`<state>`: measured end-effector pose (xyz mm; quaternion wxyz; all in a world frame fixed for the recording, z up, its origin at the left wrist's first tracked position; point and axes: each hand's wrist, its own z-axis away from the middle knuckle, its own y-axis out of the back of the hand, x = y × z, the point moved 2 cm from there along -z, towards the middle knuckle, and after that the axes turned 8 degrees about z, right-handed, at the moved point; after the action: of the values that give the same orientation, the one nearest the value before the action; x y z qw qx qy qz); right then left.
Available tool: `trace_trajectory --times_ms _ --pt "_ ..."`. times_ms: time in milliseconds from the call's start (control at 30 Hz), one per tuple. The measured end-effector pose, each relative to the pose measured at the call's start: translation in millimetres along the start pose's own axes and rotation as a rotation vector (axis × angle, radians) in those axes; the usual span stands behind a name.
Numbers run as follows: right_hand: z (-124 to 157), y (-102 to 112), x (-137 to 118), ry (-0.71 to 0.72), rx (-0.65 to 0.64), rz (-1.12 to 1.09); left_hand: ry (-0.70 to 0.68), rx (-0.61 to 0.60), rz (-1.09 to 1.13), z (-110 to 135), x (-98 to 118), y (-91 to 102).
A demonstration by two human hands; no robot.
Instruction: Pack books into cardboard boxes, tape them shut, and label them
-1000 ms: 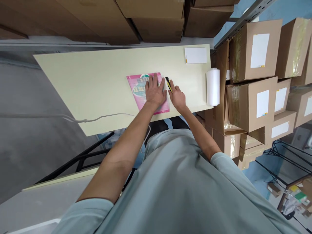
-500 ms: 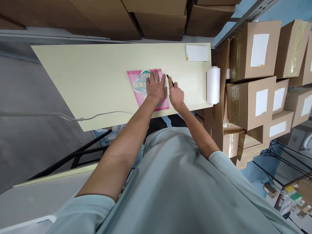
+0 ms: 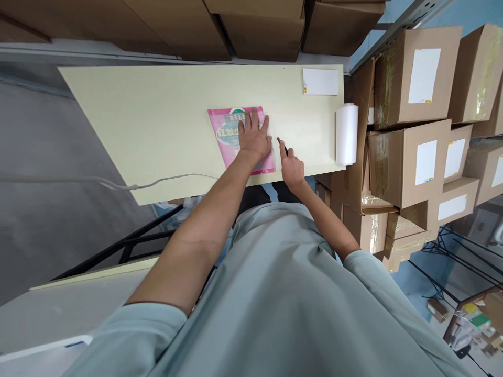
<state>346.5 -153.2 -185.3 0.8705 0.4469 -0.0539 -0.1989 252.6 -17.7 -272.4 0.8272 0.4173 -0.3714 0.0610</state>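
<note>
A flat pink plastic bag (image 3: 227, 149) with a pale blue printed oval lies on the cream tabletop (image 3: 157, 104). My left hand (image 3: 254, 140) is spread flat over its right half, fingers pointing to the far edge. Just right of the bag, my right hand (image 3: 292, 166) is wrapped round a slim black utility knife (image 3: 283, 147), with the index finger along it. The knife's tip points away from me and to the left, apart from the bag. Most of its handle is hidden in the hand.
A white card (image 3: 320, 81) lies at the far right corner, with a white roll (image 3: 347, 134) at the right edge. Cardboard boxes (image 3: 426, 78) are stacked on the right, more boxes (image 3: 263, 36) behind the table. A pale cable (image 3: 173, 179) crosses the near left edge.
My right hand has drawn the knife toward me and slightly right, away from the bag's edge. My left hand still presses on the bag. The whole view has shifted a little.
</note>
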Motion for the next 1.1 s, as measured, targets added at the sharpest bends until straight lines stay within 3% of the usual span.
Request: trace_trajectory --times_ms 467,667,733,800,900,1000,1100 --pt "79.7 -12.1 17.1 0.063 -0.226 0.145 0.036 0.01 0.041 1.6 11.4 1.3" --pt "87.6 7.8 34.3 0.075 -0.31 0.107 0.042 0.044 0.07 -5.5 12.8 4.5" --pt "84.2 26.4 41.5 0.038 -0.258 0.069 0.056 0.051 0.1 -9.7 19.9 21.2" --pt "76.6 51.6 47.5 0.003 -0.173 0.031 0.057 0.081 0.169 -13.4 34.4 49.9" --pt "53.8 101.3 52.1 -0.041 0.037 -0.053 0.001 0.285 0.208 -16.0 70.0 108.2" --pt "21.3 167.9 47.6 -0.048 0.285 -0.163 -0.119 0.53 0.203 -15.3 117.7 167.0" --pt "-6.7 248.3 31.6 0.047 0.524 -0.19 -0.316 0.732 0.238 -11.4 169.5 220.2"
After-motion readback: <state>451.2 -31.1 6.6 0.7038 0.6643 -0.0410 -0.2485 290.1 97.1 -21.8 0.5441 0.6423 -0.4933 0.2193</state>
